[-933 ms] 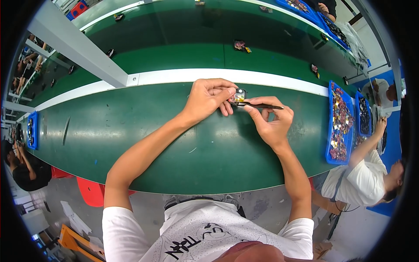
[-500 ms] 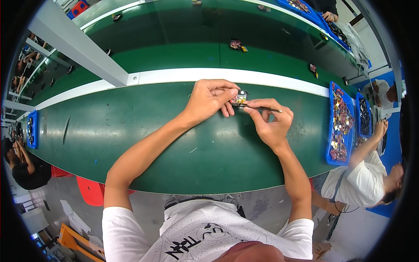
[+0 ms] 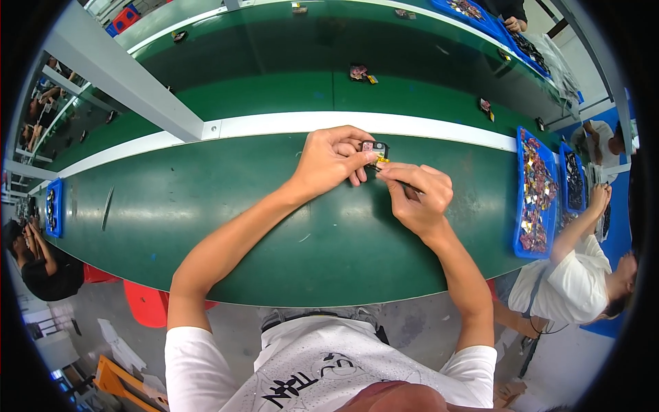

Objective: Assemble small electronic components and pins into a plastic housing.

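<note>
My left hand [image 3: 328, 159] is closed on a small black electronic device casing [image 3: 375, 146], the thumb lying across its lower left. Inside the casing show a silvery part, some pink and a yellow patch; finer details are too small to make out. My right hand [image 3: 421, 198] pinches thin dark tweezers [image 3: 410, 187], mostly hidden by the fingers, and its fingertips are at the casing's lower right edge. Both hands are above the green worktable [image 3: 274, 240], close to its far white rail.
Blue trays of small colourful parts [image 3: 537, 196] and black pieces [image 3: 574, 180] stand at the right. Far left is another blue tray [image 3: 54, 208], near a thin metal tool [image 3: 108, 208]. Beyond the rail, a green conveyor belt [image 3: 274, 93] carries scattered assemblies [image 3: 360, 73]. A co-worker [image 3: 566, 288] sits at right.
My right hand has turned and shifted slightly left; the tweezers, which stuck out rightward before, are now mostly behind its fingers. More of the casing shows. Assemblies on the belt appear slightly further left.
</note>
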A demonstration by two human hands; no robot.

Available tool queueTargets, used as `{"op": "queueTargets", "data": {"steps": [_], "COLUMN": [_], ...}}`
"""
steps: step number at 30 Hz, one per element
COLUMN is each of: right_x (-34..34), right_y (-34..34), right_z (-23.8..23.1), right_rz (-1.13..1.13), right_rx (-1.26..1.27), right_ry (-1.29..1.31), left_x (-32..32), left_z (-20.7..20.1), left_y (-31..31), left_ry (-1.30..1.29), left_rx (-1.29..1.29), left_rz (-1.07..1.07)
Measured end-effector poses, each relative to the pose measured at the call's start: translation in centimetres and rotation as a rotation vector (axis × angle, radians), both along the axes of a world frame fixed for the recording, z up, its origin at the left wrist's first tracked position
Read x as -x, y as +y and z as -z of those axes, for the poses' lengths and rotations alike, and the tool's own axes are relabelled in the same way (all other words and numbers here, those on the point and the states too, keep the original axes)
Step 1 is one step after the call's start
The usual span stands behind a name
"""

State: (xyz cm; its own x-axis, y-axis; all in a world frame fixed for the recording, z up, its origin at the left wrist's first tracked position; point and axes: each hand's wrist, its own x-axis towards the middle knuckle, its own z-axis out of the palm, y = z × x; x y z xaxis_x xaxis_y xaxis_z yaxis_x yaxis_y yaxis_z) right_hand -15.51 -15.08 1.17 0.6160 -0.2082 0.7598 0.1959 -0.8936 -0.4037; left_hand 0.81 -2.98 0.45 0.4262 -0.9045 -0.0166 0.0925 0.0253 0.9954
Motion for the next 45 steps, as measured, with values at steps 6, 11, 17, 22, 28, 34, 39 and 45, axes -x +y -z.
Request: {"op": "queueTargets", "data": {"steps": [6, 11, 17, 22, 28, 34, 39, 45], "right_x": [-0.3, -0.3, -0.1, -0.3, -0.2, -0.3, -0.3, -0.1], "right_y": [-0.2, -0.2, -1.6, -1.6, -1.6, -1.0, -0.9, -1.0], "right_z": [0.4, 0.4, 0.1, -0.4, -0.7, -0.3, -0.5, -0.2], "right_rz": [-0.012, -0.017, 0.074, 0.061, 0.013, -0.011, 0.0, 0.008], "right_rx": [0.037, 0.005, -0.314, -0.285, -0.109, -0.108, -0.096, -0.179], "right_ry": [-0.025, -0.031, -0.056, -0.136, -0.142, -0.092, -0.07, -0.06], "left_x": [0.3, 0.1, -5.0, -14.4, -16.8, -15.8, -16.2, -16.1], "left_z": [0.1, 0.2, -1.5, -1.2, -1.2, -2.3, -2.0, -2.8], "left_y": [-0.3, -0.5, -2.1, -2.5, -4.4, -10.6, -11.5, -8.9], "left_ry": [-0.008, -0.042, -0.179, -0.611, -1.291, -1.15, -1.157, -1.076], "left_rx": [-0.024, -0.094, -0.117, -0.262, -0.512, -0.206, -0.464, -0.549], "left_rz": [-0.036, -0.042, -0.257, -0.64, -0.776, -0.232, -0.108, -0.105]}}
